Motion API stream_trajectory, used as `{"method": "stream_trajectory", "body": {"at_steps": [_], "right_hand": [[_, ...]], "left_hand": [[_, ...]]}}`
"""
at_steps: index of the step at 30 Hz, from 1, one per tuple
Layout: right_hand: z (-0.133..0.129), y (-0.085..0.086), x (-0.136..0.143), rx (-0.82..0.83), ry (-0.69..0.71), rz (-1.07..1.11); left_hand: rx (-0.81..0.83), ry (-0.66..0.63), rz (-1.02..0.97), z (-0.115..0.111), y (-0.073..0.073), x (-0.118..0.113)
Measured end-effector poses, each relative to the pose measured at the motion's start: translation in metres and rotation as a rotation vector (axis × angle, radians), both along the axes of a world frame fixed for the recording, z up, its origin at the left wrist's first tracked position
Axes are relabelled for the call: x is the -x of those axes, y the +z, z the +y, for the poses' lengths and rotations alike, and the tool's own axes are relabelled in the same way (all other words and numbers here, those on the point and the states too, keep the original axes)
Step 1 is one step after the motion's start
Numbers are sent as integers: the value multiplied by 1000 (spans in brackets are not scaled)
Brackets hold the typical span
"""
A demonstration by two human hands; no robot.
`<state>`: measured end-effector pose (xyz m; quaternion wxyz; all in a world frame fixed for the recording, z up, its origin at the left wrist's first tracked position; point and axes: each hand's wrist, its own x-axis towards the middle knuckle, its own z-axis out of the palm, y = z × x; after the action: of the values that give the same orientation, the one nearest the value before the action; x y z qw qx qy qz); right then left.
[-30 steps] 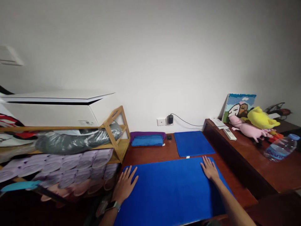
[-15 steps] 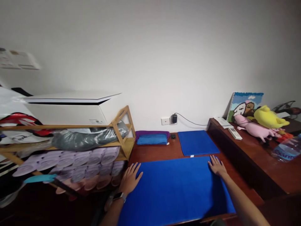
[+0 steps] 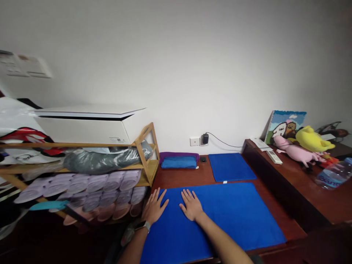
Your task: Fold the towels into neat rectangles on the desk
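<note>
A large blue cloth [image 3: 233, 216] lies spread flat on the reddish-brown table [image 3: 180, 179]. My left hand [image 3: 154, 207] rests with fingers spread on the cloth's far left corner, a watch on its wrist. To its right, my right hand [image 3: 191, 206] lies flat on the same cloth, fingers apart, near the far edge. Neither hand holds anything. Beyond the big cloth is a smaller folded blue cloth [image 3: 231, 167] with a white tag. Near the wall sits a rolled or folded blue cloth [image 3: 178, 162] in front of a purple one [image 3: 163, 156].
At left stands a wooden rack [image 3: 150, 168] with a white box [image 3: 82, 128], a plastic-wrapped bundle and several slippers. A raised surface on the right holds a remote [image 3: 274, 157], plush toys [image 3: 312, 139] and a bottle [image 3: 332, 176]. A black charger [image 3: 205, 138] is plugged into the wall.
My right hand has moved left from the cloth's far right corner to beside my left hand. The cloth's right side now spreads wider toward the near right. My left hand has barely moved.
</note>
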<state>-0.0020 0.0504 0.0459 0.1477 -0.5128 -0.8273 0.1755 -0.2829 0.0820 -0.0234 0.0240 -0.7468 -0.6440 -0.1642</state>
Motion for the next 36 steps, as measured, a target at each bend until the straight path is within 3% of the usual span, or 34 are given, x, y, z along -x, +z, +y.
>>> {"method": "stream_trajectory", "body": {"at_steps": [3,6,10,12,14,16,19,21,24,28,30,32,36], "right_hand": [[4,-5,-49,21,-65,-29],[10,-9,-139,69,-204,-138],[18,-22,-272,115,-514,-296],[21,-33,-324,132,-649,-349],[23,-45,-358,129,-709,-367],[24,-56,-374,112,-721,-368],[24,-63,-375,100,-729,-374],[23,-58,-370,118,-736,-379],[22,-36,-365,173,-753,-371],[32,8,-344,221,-758,-370],[40,26,-309,185,-706,-369],[46,36,-252,115,-590,-347],[37,23,-103,36,-273,-265]], "left_hand": [[-20,1,7,3,-3,2],[-29,-1,12,5,-6,5],[-30,-2,9,8,-8,8],[-38,-2,10,9,-10,9],[-45,-5,13,9,-10,10],[-41,-7,18,10,-10,11],[-28,-4,21,9,-8,9],[-30,-4,20,8,-7,8],[-38,-7,17,7,-7,6],[-21,5,28,6,-7,3],[-12,17,29,6,-9,2],[-20,22,24,7,-11,1],[-50,23,15,9,-15,1]]}}
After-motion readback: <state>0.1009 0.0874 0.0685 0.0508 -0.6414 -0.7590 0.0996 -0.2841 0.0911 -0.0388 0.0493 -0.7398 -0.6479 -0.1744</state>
